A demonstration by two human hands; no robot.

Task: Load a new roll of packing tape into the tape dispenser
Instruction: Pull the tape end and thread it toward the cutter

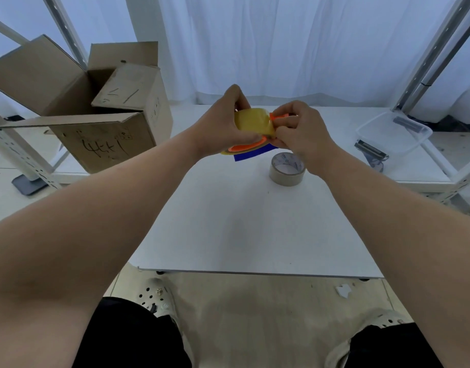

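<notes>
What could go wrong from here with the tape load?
1. Both hands work in mid-air above the table: the left hand grips the yellow tape roll on the orange dispenser, so a slip may drop it.
2. The right hand pinches at the roll's edge beside an orange part; the loose end may stick to fingers or fold on itself.
3. The beige tape roll lies right below and could be knocked.
</notes>
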